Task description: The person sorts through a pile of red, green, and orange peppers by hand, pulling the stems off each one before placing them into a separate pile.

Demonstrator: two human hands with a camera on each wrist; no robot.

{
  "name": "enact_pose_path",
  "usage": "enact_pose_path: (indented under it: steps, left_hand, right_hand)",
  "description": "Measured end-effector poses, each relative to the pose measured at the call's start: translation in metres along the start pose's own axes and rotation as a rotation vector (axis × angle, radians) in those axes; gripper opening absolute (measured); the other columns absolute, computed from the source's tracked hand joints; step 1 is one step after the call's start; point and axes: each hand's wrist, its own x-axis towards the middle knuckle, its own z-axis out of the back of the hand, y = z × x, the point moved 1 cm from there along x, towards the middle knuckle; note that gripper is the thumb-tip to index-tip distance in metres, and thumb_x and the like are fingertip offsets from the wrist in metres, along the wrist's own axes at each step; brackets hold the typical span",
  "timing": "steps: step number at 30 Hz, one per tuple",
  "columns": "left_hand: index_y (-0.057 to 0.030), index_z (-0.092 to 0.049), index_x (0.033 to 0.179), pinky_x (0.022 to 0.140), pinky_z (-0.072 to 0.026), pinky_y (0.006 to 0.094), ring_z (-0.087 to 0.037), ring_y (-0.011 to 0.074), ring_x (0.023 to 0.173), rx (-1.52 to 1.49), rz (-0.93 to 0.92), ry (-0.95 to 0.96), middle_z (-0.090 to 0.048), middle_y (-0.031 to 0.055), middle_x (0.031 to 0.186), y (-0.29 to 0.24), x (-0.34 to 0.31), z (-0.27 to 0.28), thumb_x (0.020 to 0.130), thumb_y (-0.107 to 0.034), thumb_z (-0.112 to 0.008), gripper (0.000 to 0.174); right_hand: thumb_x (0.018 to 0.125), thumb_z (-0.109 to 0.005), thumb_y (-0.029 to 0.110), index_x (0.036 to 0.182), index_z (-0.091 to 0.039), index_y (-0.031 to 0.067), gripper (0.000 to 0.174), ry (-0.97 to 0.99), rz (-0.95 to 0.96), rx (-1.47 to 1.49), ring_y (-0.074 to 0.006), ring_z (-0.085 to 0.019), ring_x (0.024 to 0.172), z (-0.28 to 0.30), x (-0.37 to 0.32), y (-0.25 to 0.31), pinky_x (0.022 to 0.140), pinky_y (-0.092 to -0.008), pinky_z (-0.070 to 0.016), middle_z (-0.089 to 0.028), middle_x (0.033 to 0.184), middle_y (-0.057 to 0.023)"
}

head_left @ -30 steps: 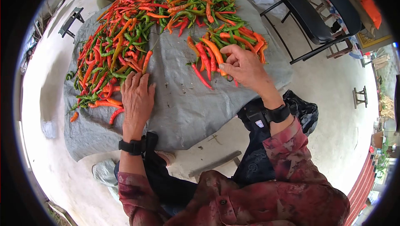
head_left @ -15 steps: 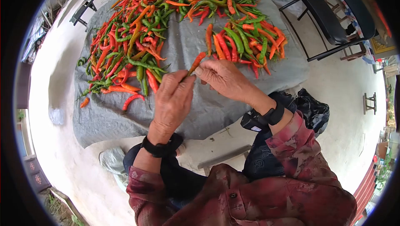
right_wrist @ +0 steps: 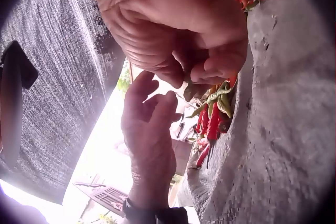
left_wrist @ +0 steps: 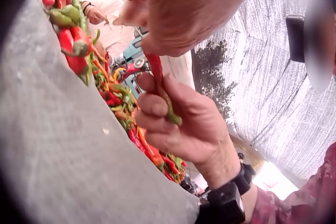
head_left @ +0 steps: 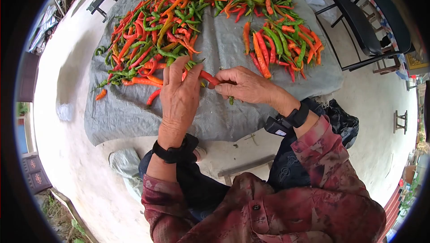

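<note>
In the head view my left hand is raised over the near edge of the main heap. A red chili pepper bridges the space between my hands, and my right hand pinches it. The left wrist view shows its green stem end among the right hand's fingers; its red end reaches the left fingers. In the right wrist view the left hand has a gap between thumb and fingers. A green stem shows below the right hand in the head view.
A large heap of red and green chili peppers covers the back and left of a grey sheet. A smaller pile lies at right. Black folding chairs stand beyond the right side; a small stool is at far left.
The hands were apart, the left at the heap and the right at the smaller pile. They have come together, with a pepper between them, which pointed up half a second ago and now lies sideways.
</note>
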Motion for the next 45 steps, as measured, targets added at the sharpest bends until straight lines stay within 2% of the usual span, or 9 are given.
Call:
enact_pose_path:
  steps: [8,12,14,23,26,28,34,36,45]
  left_hand:
    - [-0.0043,-0.066,0.091,0.076,-0.0482,0.0345,-0.058,0.0253,0.088,0.064,-0.077,0.085,-0.061,0.0054,0.094,0.025,0.003,0.007,0.073,-0.004,-0.068,0.018]
    - [-0.0009,-0.065,0.092,0.07,-0.049,0.0372,-0.062,0.0297,0.078,0.11,0.153,-0.059,-0.063,0.0116,0.088,0.036,0.002,0.014,0.086,-0.014,-0.063,0.015]
    - [-0.0007,-0.062,0.09,0.066,-0.0487,0.0382,-0.06,0.0309,0.072,-0.15,0.378,0.111,-0.062,0.0131,0.084,0.029,-0.001,0.01,0.084,-0.018,-0.065,0.018]
    - [-0.0035,-0.046,0.107,0.058,-0.0468,0.0412,-0.061,0.0336,0.067,-0.046,0.349,0.257,-0.061,0.0187,0.079,0.024,-0.021,-0.018,0.08,-0.023,-0.067,0.039]
    - [-0.0055,-0.048,0.109,0.054,-0.0449,0.0335,-0.058,0.0221,0.061,-0.361,0.618,0.348,-0.061,0.0133,0.079,0.032,-0.015,-0.007,0.083,-0.018,-0.061,0.032]
    - [-0.008,-0.049,0.109,0.053,-0.042,0.0261,-0.053,0.0124,0.062,-1.275,1.107,0.263,-0.059,0.0074,0.082,0.031,-0.014,-0.003,0.085,-0.015,-0.057,0.026]
    - [-0.0078,-0.049,0.109,0.057,-0.0447,0.0243,-0.055,0.0127,0.067,-1.524,1.145,0.326,-0.059,0.0074,0.085,-0.003,-0.026,-0.003,0.087,-0.013,-0.056,0.024]
    - [-0.0062,-0.046,0.111,0.059,-0.0469,0.0256,-0.057,0.0143,0.071,-1.513,1.053,0.358,-0.059,0.0084,0.088,-0.014,-0.035,-0.009,0.087,-0.012,-0.057,0.027]
    - [-0.0003,-0.038,0.105,0.054,-0.0489,0.0263,-0.061,0.015,0.066,-1.453,0.836,0.373,-0.061,0.0117,0.083,-0.014,-0.041,-0.027,0.084,-0.013,-0.059,0.032]
  right_hand:
    - [0.087,-0.056,0.023,0.097,-0.062,-0.0009,0.026,0.113,0.027,-0.144,-0.0125,-0.054,0.062,0.027,-0.019,-0.002,0.059,-0.0305,-0.0431,-0.057,0.066,-0.0049]
    - [0.089,-0.056,0.022,0.096,-0.061,0.0002,0.023,-0.319,-0.067,-0.05,-0.0127,-0.053,0.061,0.047,-0.04,0.001,0.059,-0.0297,-0.043,-0.058,0.069,-0.0049]
    - [0.089,-0.057,0.021,0.096,-0.06,0.0,0.023,-0.454,-0.036,-0.105,-0.0137,-0.054,0.061,0.061,-0.046,-0.01,0.059,-0.0301,-0.0434,-0.059,0.069,-0.0057]
    - [0.085,-0.063,0.014,0.117,-0.054,0.0066,0.035,-1.015,0.083,-0.716,-0.0235,-0.06,0.066,0.075,-0.056,-0.021,0.065,-0.0372,-0.0489,-0.06,0.076,-0.009]
    - [0.084,-0.063,0.013,0.112,-0.056,0.0048,0.03,-0.885,0.125,-0.531,-0.0219,-0.06,0.066,0.062,-0.049,-0.009,0.064,-0.0352,-0.0492,-0.059,0.079,-0.0088]
    - [0.084,-0.064,0.012,0.107,-0.058,0.0038,0.025,-0.79,0.142,-0.458,-0.0213,-0.06,0.065,0.048,-0.04,-0.008,0.063,-0.0345,-0.0488,-0.059,0.078,-0.0088]
    - [0.09,-0.058,0.022,0.091,-0.061,0.0012,0.022,-0.436,0.176,-0.281,-0.0212,-0.059,0.061,0.004,-0.009,-0.015,0.059,-0.0339,-0.046,-0.06,0.068,-0.0103]
    - [0.093,-0.051,0.034,0.089,-0.06,0.0006,0.036,-0.239,-0.079,-0.234,-0.0181,-0.058,0.06,-0.001,-0.001,-0.023,0.057,-0.0324,-0.0448,-0.061,0.068,-0.0085]
    - [0.094,-0.052,0.041,0.094,-0.061,0.0049,0.037,-0.154,-0.159,0.09,-0.0036,-0.048,0.058,-0.016,0.005,-0.011,0.048,-0.0187,-0.0357,-0.054,0.071,0.0025]
